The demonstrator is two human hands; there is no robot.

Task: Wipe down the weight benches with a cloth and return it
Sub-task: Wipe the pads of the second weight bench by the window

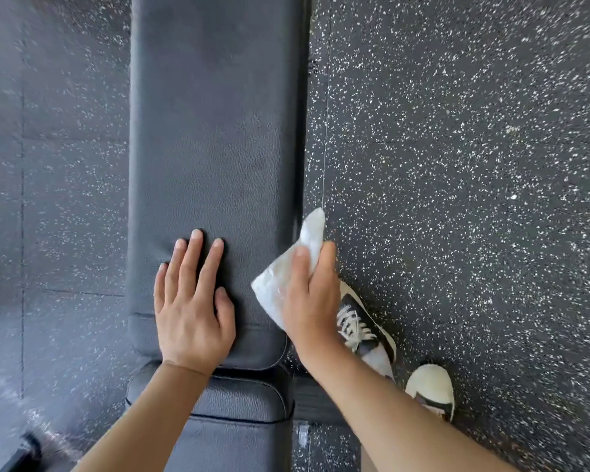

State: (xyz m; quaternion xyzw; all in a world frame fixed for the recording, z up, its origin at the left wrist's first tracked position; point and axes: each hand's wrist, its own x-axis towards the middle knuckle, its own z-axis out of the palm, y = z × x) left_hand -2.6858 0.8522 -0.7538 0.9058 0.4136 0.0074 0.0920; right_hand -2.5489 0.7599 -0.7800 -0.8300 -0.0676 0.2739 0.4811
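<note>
A long black padded weight bench (pixel 215 131) runs away from me up the middle of the head view, with its shorter seat pad (pixel 239 437) nearest me. My left hand (pixel 191 301) lies flat on the near end of the back pad, fingers straight and pressing into the padding. My right hand (pixel 312 294) grips a crumpled white cloth (pixel 304 247) at the bench's right edge. The cloth's top corner sticks up past my fingers, over the floor beside the pad.
Black rubber floor (pixel 474 165) with white speckles surrounds the bench on both sides. My two white and black shoes (pixel 365 332) stand on the floor just right of the bench. A dark object (pixel 24 451) shows at the bottom left corner.
</note>
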